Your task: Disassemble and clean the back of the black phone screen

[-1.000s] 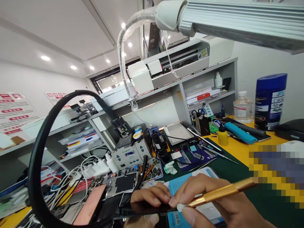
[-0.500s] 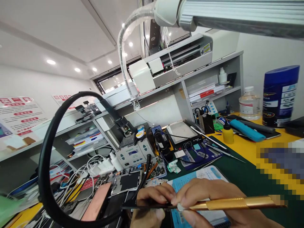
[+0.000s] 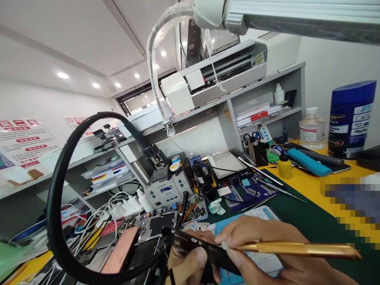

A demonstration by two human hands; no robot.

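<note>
My left hand [image 3: 192,266] is closed on a thin black phone screen panel [image 3: 216,254], thumb on the near face and fingers behind it. The panel is tilted, with small markings and cutouts along its upper left. My right hand [image 3: 264,233] is closed around a gold pen-shaped tool [image 3: 299,249] that points left; its tip is hidden by the fingers. A small whitish piece [image 3: 225,245] sits between the right fingertips, right at the panel's edge. Below the hands lies a blue and white packet [image 3: 221,228], partly covered.
A black hose [image 3: 55,206] loops at left from a grey station [image 3: 166,192]. Phone parts and a copper-coloured plate [image 3: 120,249] lie beneath it. Tweezers [image 3: 279,188], a yellow bottle [image 3: 284,166] and a blue canister [image 3: 352,118] are at right. A lamp arm [image 3: 219,16] hangs overhead.
The black panel has turned from nearly edge-on so its flat face now shows, sloping down to the right. The left thumb has moved onto that face. The right hand keeps the gold tool.
</note>
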